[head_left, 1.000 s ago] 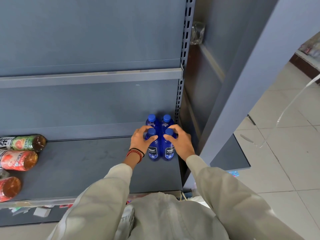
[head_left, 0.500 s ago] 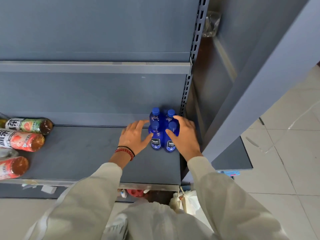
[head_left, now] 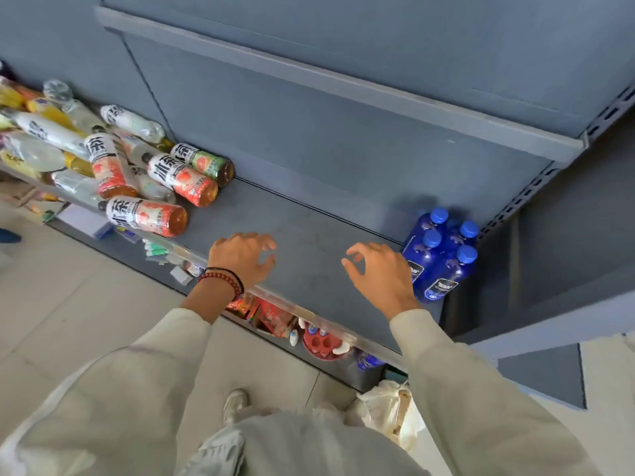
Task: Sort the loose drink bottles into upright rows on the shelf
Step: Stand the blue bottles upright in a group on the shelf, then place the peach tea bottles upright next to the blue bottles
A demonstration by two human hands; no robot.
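Pose: left hand (head_left: 245,261) and right hand (head_left: 381,274) over grey metal shelf (head_left: 309,228), fingers loosely curled, empty. Four blue plastic bottles (head_left: 443,255) upright at shelf's right end. Loose orange-labelled tea bottles (head_left: 178,180) lying at left; pile's far part cut off.

**Pale sleeves, red beads at the left wrist**

Both arms are covered by long, loose sleeves of plain, pale beige-grey cloth. The left sleeve (head_left: 137,372) and the right sleeve (head_left: 464,389) match in colour and hang in soft folds. Each ends at the wrist in a simple cuff, short of the left hand (head_left: 245,259) and the right hand (head_left: 381,273). On the left wrist sits a bracelet (head_left: 220,280) of round dark-red beads. Thin black bands (head_left: 227,271) lie just beside it, on the hand's side. Lower down, the trousers (head_left: 292,441) are of similar pale, creased cloth, with a faintly mottled patch on the left leg. One light-coloured shoe (head_left: 235,403) shows a rounded toe; its details are blurred.
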